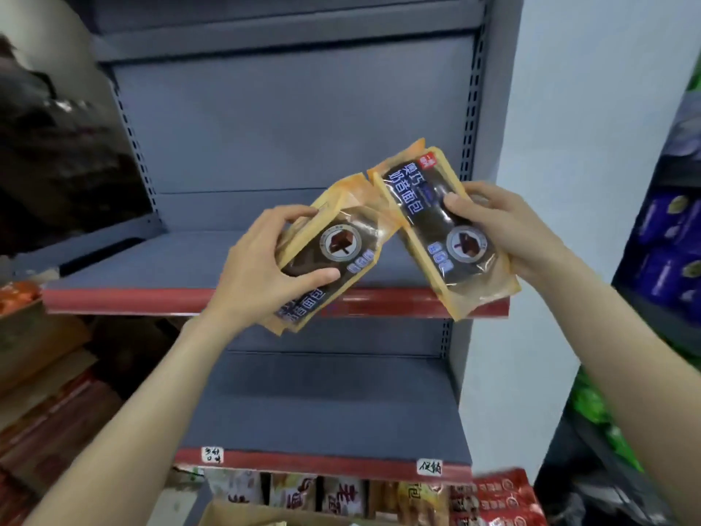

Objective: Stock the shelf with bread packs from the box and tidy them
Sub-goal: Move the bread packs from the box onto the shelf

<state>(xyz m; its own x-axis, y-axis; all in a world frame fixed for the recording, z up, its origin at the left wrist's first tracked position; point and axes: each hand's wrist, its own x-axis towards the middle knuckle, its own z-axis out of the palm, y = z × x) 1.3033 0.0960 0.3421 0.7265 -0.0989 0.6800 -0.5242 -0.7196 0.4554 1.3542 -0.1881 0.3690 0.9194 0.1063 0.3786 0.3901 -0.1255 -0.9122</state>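
Grey metal shelving fills the view ahead, its middle shelf [159, 267] bare with a red front strip. Near the bottom edge, a cardboard box [242, 516] shows only its rim; what lies in it I cannot tell. Behind it stands a row of packets [303, 491] under the lower shelf [326, 423]. My left hand [261, 275] grips one bread pack [326, 256], tilted, thumb across its face. My right hand [504, 233] holds a second bread pack [436, 229], and the two packs touch at their far corners above the middle shelf. Stacked cartons [41, 373] sit at left, blue bags [671, 256] at right.
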